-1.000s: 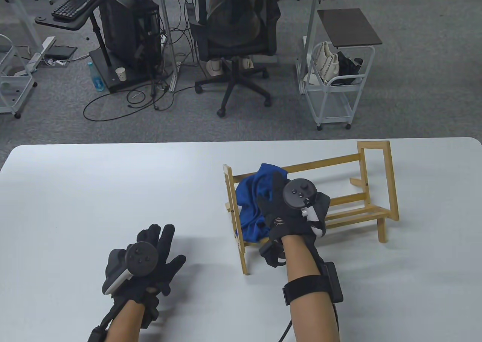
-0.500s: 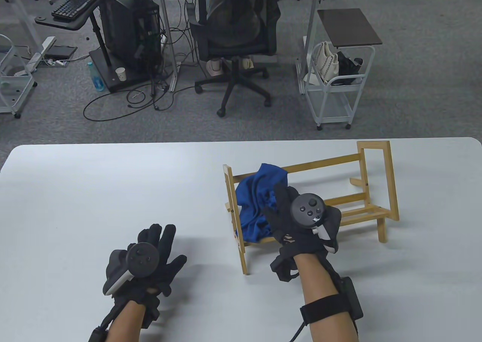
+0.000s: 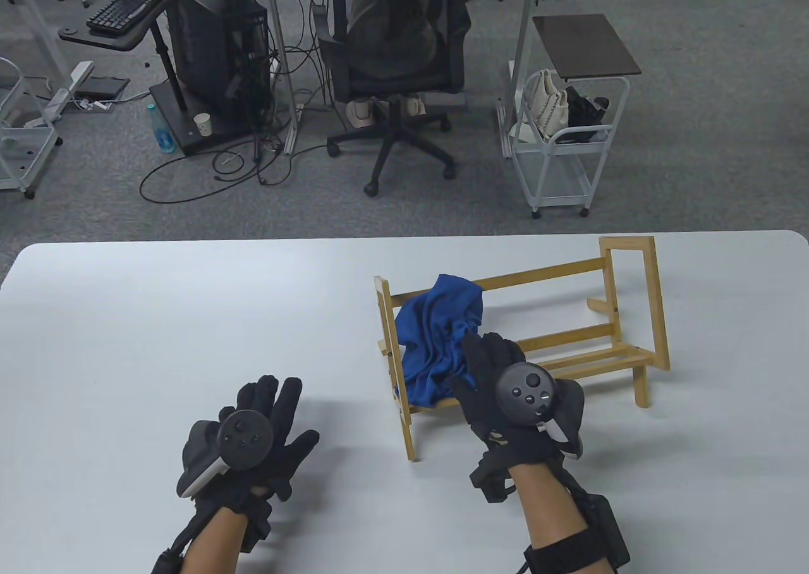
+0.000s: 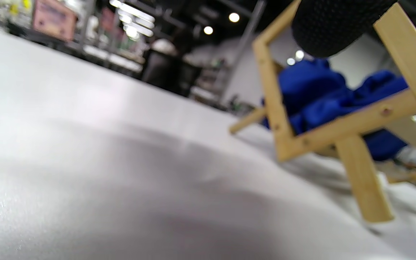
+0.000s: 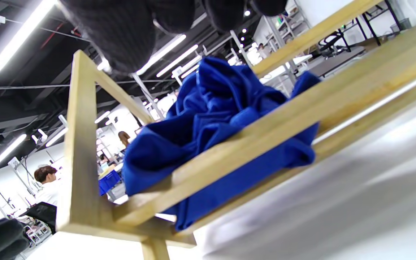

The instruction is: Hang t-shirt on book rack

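Note:
A blue t-shirt [image 3: 437, 337] lies bunched on the left end of a wooden book rack [image 3: 572, 270], draped over its top rail. It also shows in the left wrist view [image 4: 323, 94] and the right wrist view [image 5: 211, 122], resting on the rack's slats [image 5: 258, 137]. My right hand [image 3: 490, 372] is just in front of the rack, fingers spread and empty, close to the cloth but apart from it. My left hand [image 3: 278, 409] is open and empty over the table, to the left of the rack.
The white table [image 3: 158, 321] holds only the rack and shirt. Beyond its far edge stand an office chair [image 3: 395, 62], a white cart [image 3: 562, 150] and a computer stand [image 3: 208, 55].
My right hand let go of the shirt and drew back toward me, away from the rack. The shirt stays on the rack. My left hand shifted slightly right.

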`<move>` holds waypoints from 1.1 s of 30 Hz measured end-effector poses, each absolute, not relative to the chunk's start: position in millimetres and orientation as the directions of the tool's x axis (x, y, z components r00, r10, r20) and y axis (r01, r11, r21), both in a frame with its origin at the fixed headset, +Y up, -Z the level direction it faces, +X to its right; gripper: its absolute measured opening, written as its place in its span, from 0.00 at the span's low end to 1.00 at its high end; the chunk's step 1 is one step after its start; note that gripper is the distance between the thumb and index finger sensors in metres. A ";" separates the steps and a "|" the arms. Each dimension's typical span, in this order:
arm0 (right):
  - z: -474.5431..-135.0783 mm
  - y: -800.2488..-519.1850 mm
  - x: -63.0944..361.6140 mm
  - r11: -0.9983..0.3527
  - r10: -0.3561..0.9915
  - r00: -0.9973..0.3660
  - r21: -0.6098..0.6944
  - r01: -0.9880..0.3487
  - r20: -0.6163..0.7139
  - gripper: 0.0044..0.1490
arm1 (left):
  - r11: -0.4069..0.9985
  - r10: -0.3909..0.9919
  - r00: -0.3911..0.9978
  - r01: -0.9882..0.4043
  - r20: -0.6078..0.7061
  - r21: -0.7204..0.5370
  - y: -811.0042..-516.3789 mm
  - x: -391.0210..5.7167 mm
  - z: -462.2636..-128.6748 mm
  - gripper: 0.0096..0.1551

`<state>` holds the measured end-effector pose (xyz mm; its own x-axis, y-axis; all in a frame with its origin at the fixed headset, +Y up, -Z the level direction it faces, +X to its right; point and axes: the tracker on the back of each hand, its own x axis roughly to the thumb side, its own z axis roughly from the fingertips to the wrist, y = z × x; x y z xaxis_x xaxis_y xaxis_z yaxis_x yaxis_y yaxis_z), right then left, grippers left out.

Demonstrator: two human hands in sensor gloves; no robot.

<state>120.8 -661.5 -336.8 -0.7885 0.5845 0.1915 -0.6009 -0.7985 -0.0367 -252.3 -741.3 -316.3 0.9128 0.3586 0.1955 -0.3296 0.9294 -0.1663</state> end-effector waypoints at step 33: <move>-307.6 -724.9 124.3 -0.899 0.389 -0.861 -0.071 -0.433 0.328 0.46 | 0.946 0.312 0.921 -0.279 0.233 -0.164 -741.8 -240.7 -312.9 0.50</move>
<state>124.3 -724.9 -307.6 -0.8610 0.3891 0.3276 -0.4331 -0.8986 -0.0709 -240.7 -741.8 -312.9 0.9211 0.3118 0.2333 -0.2789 0.9463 -0.1637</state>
